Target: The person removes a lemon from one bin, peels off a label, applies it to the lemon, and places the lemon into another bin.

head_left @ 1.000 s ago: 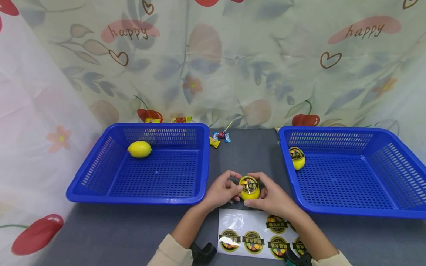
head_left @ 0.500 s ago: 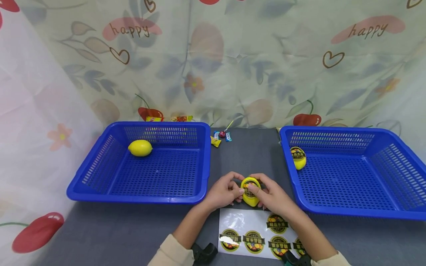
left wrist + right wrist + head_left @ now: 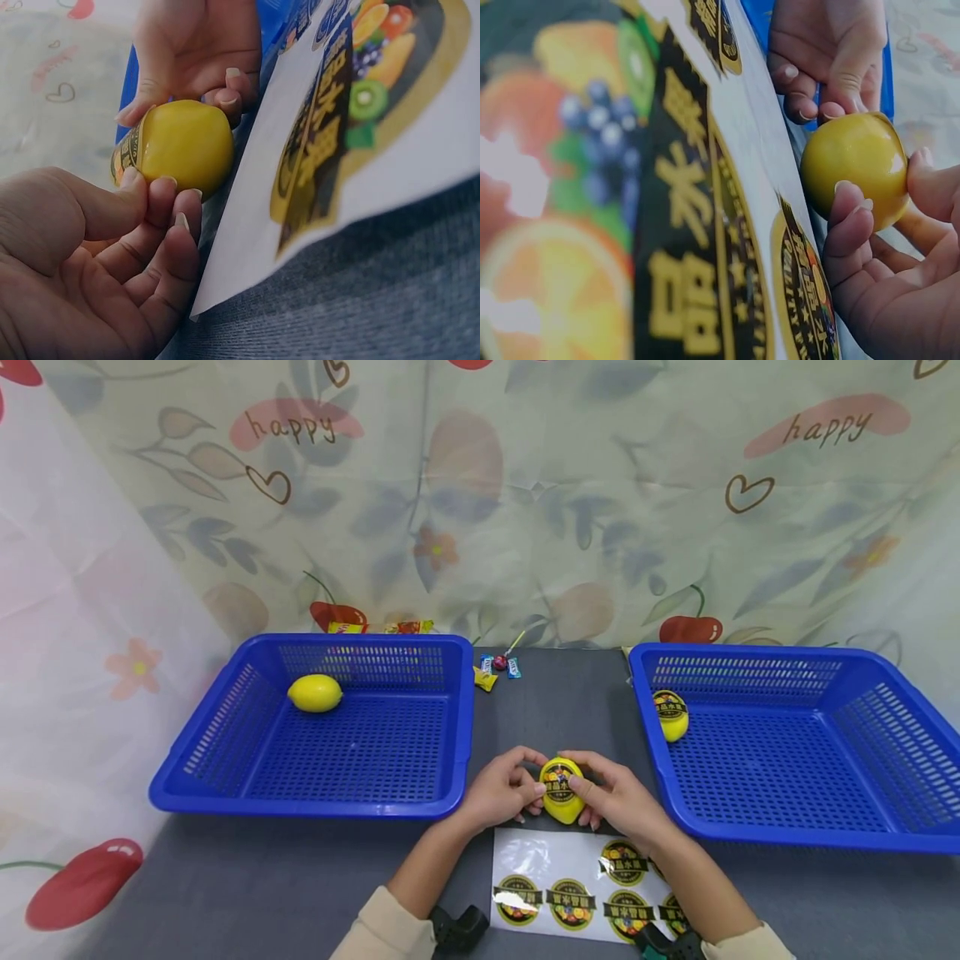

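Two blue baskets: left basket (image 3: pixel 225 727) mid-left of frame, right basket (image 3: pixel 885 735) mid-right, on the grey desk (image 3: pixel 262 885). One sticker sheet (image 3: pixel 525 868), bottom centre; we count five stickers visible. Three lemons: plain lemon (image 3: pixel 315 693), labelled lemon (image 3: pixel 670 716), held lemon (image 3: pixel 562 789) at lower centre. Left hand (image 3: pixel 501 793) and right hand (image 3: pixel 618 802) both pinch it, right thumb on its label. We judge it light, stiff, smooth; grip at the ends.

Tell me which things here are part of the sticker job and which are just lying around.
In use: lemon held by left hand and right hand; sticker sheet; left basket; right basket.
Lying about: candies; snack packets.
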`<state>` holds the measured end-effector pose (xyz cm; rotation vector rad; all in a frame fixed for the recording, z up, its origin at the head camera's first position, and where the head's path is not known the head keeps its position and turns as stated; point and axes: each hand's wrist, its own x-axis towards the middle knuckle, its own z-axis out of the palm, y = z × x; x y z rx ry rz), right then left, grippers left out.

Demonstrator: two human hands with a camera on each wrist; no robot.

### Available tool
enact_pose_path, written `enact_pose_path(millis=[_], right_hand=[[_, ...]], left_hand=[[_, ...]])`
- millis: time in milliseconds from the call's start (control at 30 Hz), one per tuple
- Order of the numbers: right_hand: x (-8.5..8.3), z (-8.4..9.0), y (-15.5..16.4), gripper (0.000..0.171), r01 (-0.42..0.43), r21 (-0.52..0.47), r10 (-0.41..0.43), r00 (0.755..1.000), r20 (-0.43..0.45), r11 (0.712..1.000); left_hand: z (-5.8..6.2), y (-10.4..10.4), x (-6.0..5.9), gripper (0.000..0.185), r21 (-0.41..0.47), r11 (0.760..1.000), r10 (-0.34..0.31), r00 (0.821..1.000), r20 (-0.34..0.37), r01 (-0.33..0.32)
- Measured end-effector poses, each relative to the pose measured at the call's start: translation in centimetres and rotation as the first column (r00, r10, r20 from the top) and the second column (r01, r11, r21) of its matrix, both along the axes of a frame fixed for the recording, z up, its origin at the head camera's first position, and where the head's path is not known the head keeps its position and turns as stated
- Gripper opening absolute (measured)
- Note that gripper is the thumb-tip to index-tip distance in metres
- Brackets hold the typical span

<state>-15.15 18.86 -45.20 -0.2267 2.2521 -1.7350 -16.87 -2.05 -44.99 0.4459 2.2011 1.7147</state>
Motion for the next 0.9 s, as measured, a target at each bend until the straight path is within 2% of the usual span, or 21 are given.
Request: enact_pose_path(millis=[200, 533, 733, 900], right_hand=[[-0.08, -0.08, 0.40, 0.045, -0.011, -0.061, 0.013, 0.999, 0.032, 0.998], [-0.18, -0.19, 0.54, 0.044, 0.007, -0.156, 0.015, 0.991, 0.134, 0.988], [-0.22, 0.03, 0.33, 0.043, 0.056, -0.190, -0.016, 0.979, 0.204, 0.980], [-0.16, 0.27, 0.09, 0.042, 0.085, -0.185, -0.045, 0.976, 0.211, 0.979]], left_hand=[[-0.18, -0.11, -0.19, 0.028, 0.020, 1.000, -0.009, 1.000, -0.004, 0.009], [-0.51, -0.41, -0.41, 0.030, 0.060, 0.998, -0.017, 0.998, 0.060, 0.014], [-0.45, -0.33, -0.42, 0.030, 0.061, 0.998, 0.013, 0.996, 0.089, -0.019], [-0.42, -0.23, -0.51, 0.027, 0.087, 0.995, 0.034, 0.989, 0.141, -0.046]])
